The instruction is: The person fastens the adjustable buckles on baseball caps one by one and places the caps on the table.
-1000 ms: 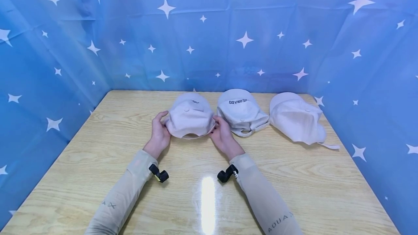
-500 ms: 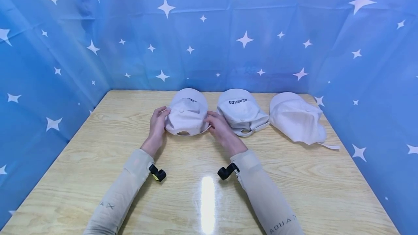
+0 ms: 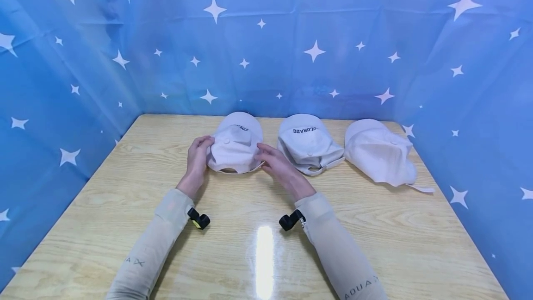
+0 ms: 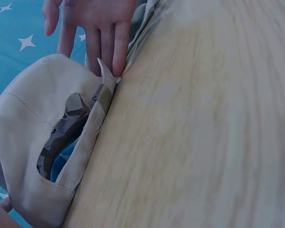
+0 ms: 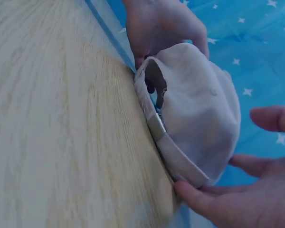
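A white baseball cap (image 3: pixel 232 147) rests on the table at the back, brim away from me, dark lettering partly visible on its front. My left hand (image 3: pixel 197 153) holds the cap's left side, its fingers bent around the edge in the right wrist view. On the other side, my right hand (image 3: pixel 275 160) has its fingers extended, with fingertips touching the cap's lower edge by the strap; its thumb is apart from the cap in the right wrist view. The back opening and strap buckle (image 5: pixel 156 127) face me. Inside, the cap looks dark (image 4: pixel 61 137).
A second white cap (image 3: pixel 309 145) marked with COLORADO lettering sits just right of my right hand. Farther right lies a third, slumped white cap (image 3: pixel 379 154), its strap trailing on the wooden table (image 3: pixel 233 244). A blue star-patterned curtain (image 3: pixel 266 36) surrounds the table's back and sides.
The cap between my hands has shifted left and slightly back and turned straighter. Both hands moved left with it, and my right hand's fingers have loosened. The other two caps stay put.
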`<state>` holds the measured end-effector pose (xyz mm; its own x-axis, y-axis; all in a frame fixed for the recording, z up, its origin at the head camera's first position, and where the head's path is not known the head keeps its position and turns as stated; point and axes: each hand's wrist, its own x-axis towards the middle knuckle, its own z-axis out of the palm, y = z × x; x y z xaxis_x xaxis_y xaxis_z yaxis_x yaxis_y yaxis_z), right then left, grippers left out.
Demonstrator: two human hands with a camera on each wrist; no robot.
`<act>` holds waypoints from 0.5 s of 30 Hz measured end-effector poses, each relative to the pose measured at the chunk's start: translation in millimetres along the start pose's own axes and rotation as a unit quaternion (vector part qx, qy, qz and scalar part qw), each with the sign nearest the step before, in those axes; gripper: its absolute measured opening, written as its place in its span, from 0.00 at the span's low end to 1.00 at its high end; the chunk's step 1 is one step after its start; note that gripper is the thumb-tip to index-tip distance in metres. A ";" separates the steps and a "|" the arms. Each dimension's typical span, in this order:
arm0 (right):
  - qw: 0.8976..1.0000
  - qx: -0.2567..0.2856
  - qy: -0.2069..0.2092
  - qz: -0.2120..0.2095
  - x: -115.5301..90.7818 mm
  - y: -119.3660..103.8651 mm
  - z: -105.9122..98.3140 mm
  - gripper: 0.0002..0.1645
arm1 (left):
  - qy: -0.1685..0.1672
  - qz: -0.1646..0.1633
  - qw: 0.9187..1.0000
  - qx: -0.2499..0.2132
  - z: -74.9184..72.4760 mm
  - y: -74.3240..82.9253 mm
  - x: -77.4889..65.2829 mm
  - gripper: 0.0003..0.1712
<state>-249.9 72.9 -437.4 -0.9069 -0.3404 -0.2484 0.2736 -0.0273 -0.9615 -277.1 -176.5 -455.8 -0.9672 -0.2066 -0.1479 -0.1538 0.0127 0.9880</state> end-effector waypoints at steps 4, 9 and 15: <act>1.000 -0.008 0.005 0.021 -5.3 -6.8 -2.7 0.39 | 0.009 0.002 1.000 0.012 0.3 0.2 -1.5 0.31; 1.000 -0.027 0.002 0.015 -17.0 -17.2 -11.1 0.37 | 0.013 0.015 1.000 0.019 1.1 -0.9 -1.5 0.33; 0.996 -0.088 -0.007 -0.018 -38.9 -23.9 -26.8 0.35 | 0.003 0.025 0.998 0.058 5.6 -0.2 -1.4 0.35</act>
<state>-229.7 112.0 -407.9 -0.9103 -0.3552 -0.2126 0.1791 0.1250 -0.9759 -276.8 -170.8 -456.0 -0.9729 -0.2092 -0.0984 -0.1285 0.1355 0.9824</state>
